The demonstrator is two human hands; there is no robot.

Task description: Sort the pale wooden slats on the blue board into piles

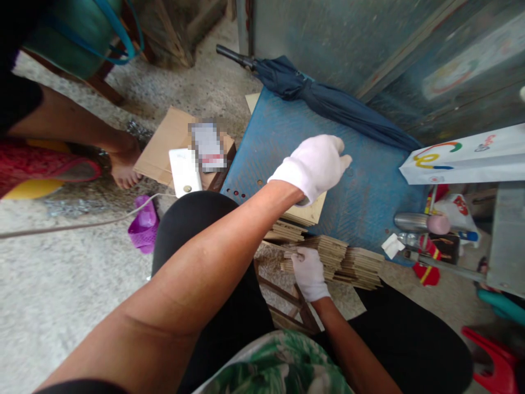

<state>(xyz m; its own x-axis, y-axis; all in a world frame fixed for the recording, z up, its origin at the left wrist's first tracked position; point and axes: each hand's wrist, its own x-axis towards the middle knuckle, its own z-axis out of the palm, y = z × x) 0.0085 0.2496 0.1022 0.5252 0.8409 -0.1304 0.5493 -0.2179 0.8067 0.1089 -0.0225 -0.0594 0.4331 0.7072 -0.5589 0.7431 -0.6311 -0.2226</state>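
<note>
Plywood stack (334, 258), pinched by fingers of the right hand (309, 273), may spill off the blue tabletop (369, 180) if the left hand (315, 164), fingers clamped on one sheet (310, 213), jolts it.

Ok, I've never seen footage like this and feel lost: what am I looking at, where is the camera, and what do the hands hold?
No machine here: one camera worn on a seated person's head looks down at their own white-gloved hands. The left hand reaches over a blue board and has its grip on a thin wooden sheet. The right hand touches stacks of thin wooden pieces at the board's near edge. A folded umbrella and a white paper bag lie farther back. The bare foot at left belongs to someone else.
</note>
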